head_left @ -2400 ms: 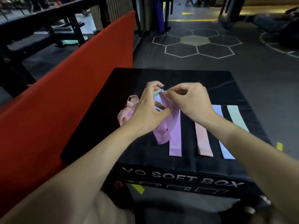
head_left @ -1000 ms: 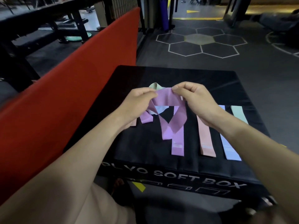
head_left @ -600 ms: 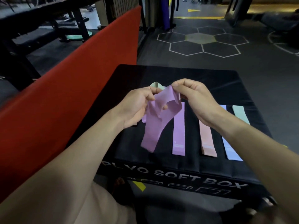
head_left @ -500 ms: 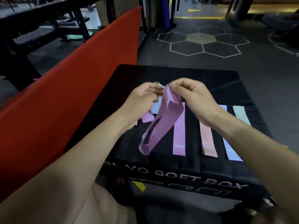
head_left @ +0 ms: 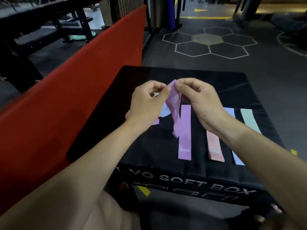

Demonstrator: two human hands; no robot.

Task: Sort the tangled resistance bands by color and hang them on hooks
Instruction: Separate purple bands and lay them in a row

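left hand + right hand pinch purple band | over black box

Surface: black soft plyo box
Laid flat in a row: purple band, pink band, pale blue band, mint band
Leftover bands: small heap under the left hand
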